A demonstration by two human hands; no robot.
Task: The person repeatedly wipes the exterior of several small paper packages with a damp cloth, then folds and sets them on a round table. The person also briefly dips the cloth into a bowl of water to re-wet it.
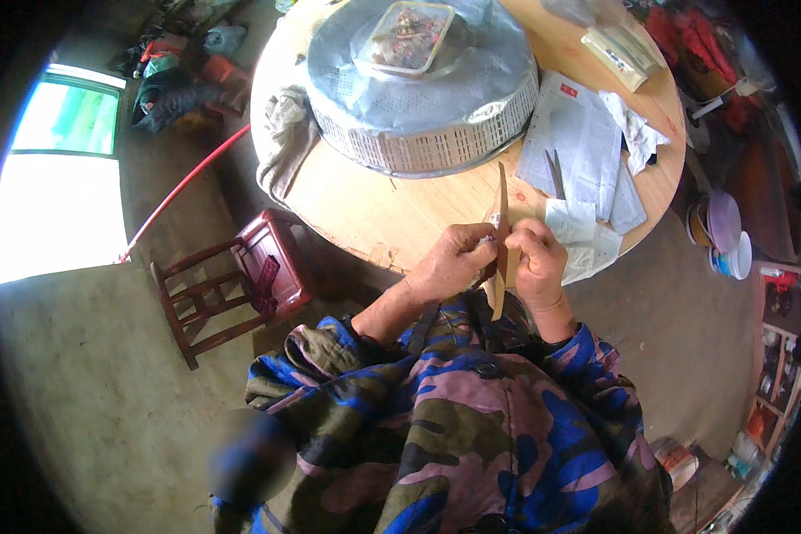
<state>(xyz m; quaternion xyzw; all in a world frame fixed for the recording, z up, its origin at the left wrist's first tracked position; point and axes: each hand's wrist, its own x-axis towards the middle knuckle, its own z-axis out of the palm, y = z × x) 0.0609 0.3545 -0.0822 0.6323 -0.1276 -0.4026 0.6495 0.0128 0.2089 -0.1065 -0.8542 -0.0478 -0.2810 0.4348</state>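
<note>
Just over the near edge of a round wooden table, my left hand grips a thin, flat tan piece, possibly cardboard or an insole, seen nearly edge-on. A small pale and purplish bit shows between the left thumb and forefinger. My right hand is curled close against the other face of the piece. Whether its fingertips pinch anything is too small to tell. Beyond that hand, a pair of dark scissors lies on a sheet of printed paper. Thin whitish sheets lie by the right hand.
A large perforated round cover stands on the table, topped by a clear plastic tub of small mixed bits. Left of it lies a grey cloth. A pale packet sits at far right. A dark red wooden chair stands left.
</note>
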